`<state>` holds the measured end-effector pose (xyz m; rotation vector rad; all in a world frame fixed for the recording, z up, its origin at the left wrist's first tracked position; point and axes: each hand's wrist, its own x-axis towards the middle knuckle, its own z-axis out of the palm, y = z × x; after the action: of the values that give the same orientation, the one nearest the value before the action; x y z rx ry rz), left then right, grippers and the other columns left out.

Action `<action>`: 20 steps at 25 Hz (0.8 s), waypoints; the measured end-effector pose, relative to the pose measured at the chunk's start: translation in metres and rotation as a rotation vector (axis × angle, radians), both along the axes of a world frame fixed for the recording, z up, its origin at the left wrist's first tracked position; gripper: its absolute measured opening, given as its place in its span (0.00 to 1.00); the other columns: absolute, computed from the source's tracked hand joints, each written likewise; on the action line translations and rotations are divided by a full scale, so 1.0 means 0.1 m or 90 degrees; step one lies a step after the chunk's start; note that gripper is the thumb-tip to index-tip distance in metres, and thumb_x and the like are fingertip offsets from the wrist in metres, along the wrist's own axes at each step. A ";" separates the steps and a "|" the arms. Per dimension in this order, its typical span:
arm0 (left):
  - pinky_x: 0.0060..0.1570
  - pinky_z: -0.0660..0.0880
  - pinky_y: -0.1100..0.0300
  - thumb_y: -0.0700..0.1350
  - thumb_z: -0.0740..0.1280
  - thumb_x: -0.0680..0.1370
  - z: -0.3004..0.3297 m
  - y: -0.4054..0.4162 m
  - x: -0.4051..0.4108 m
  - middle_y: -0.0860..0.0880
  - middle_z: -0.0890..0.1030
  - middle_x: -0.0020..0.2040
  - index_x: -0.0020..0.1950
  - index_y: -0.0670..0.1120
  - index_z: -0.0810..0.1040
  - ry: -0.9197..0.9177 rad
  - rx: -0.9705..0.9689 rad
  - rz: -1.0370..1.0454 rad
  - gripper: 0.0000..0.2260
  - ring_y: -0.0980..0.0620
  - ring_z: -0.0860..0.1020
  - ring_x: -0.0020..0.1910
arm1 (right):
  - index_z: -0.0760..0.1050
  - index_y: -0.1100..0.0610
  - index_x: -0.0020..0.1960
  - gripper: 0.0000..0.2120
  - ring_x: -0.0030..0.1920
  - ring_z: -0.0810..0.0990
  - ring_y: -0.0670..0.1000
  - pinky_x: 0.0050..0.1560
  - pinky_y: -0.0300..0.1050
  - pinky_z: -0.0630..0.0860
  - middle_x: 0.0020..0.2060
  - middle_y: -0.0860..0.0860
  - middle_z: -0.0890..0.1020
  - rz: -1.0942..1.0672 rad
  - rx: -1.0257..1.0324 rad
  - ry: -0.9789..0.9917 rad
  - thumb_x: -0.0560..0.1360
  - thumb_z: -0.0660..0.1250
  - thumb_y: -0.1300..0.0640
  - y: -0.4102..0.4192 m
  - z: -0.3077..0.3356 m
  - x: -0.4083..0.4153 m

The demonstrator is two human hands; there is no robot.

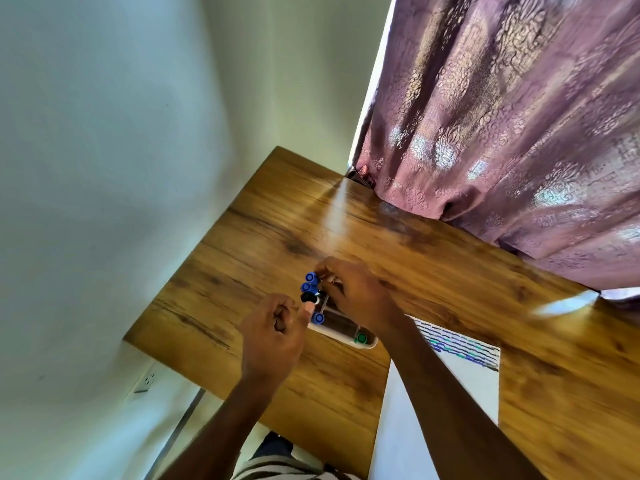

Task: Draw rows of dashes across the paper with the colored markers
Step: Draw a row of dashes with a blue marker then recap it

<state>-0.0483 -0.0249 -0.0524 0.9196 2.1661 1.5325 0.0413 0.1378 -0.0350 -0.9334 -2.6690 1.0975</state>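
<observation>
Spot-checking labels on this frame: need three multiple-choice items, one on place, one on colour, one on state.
1. Where is the marker tray relative to the paper?
A. On it
B. To its left
C. To its right

2. Cap colour of the marker at the tray's near-right corner?
A. Green
B. Red
C. Yellow

3. State of the paper?
A. Blank
B. Folded
C. Rows of dashes drawn

Answers: B, tray sits on bare table left of the sheet; A, green cap; C, black, blue and teal dash rows cross its far end.
</observation>
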 end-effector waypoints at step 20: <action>0.29 0.72 0.64 0.57 0.66 0.77 0.19 0.19 0.55 0.56 0.79 0.39 0.49 0.50 0.79 0.112 -0.030 -0.220 0.11 0.58 0.75 0.33 | 0.80 0.50 0.62 0.17 0.62 0.78 0.46 0.60 0.53 0.77 0.60 0.46 0.82 0.008 0.027 0.045 0.75 0.73 0.59 -0.43 -0.03 1.05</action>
<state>0.0068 -0.0058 -0.0330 1.3745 2.0102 1.2694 0.1466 0.0952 -0.0385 -0.8553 -2.6346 1.0507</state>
